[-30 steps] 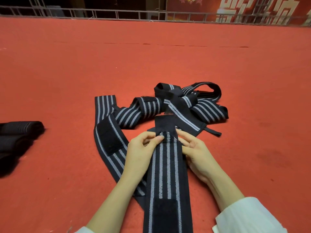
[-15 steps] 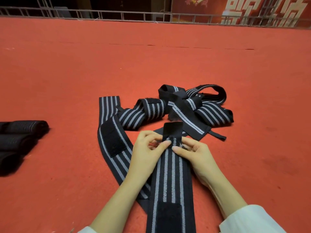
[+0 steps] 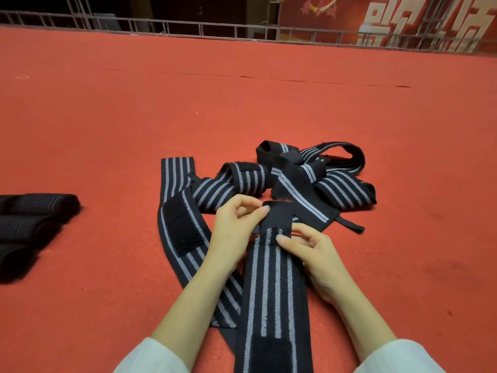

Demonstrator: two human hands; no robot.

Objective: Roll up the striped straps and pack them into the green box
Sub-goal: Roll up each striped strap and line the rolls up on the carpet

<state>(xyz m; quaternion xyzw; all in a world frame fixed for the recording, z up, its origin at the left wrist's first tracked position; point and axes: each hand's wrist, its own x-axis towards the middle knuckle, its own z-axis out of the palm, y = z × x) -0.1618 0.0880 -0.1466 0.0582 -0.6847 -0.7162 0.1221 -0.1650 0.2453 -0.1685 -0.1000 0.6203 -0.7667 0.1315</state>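
Much bare red carpet (image 3: 269,103) lies open to the far railing (image 3: 242,30). Near centre, the left hand (image 3: 234,232) and right hand (image 3: 312,251) pinch the striped strap's (image 3: 271,286) folded far end.

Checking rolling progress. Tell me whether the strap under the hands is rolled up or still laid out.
Mostly laid out. Only the far end of the strap is folded over, pinched by the left hand and right hand.

Large white characters on red banner (image 3: 419,25) behind railing, cropped, unreadable; no other text anywhere.
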